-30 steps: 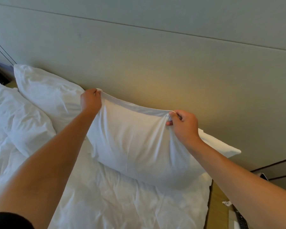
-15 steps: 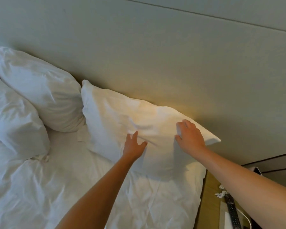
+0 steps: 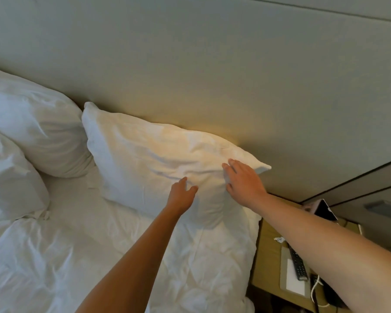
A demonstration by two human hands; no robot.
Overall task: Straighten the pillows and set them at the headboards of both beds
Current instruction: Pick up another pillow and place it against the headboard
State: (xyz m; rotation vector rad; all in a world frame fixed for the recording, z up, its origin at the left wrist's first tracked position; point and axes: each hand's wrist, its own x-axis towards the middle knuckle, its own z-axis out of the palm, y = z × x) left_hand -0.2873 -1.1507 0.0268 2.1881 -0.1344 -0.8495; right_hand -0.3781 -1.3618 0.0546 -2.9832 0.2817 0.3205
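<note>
Head view: both hands, left (image 3: 181, 195) and right (image 3: 244, 179), press flat (fingers spread) on the pillow (image 3: 158, 159) against the headboard (image 3: 212, 75).

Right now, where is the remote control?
In the head view, the remote control lies lower right on the bedside table, right of the bed, partly under the right forearm.

— Where am I working?

— In a bedroom, and it looks like a hotel room to me. A padded headboard (image 3: 212, 71) runs wide along the wall in panels, and the bed (image 3: 77, 256) under my arms is made up all in white: a crumpled duvet and plump white pillows (image 3: 149, 159) leaning against the headboard.

— Anything else that says hotel?

— A wooden bedside table (image 3: 266, 256) just beside the bed carries a remote control (image 3: 298, 265), a white cable (image 3: 315, 288) and a dark tablet (image 3: 325, 211) propped upright.
</note>
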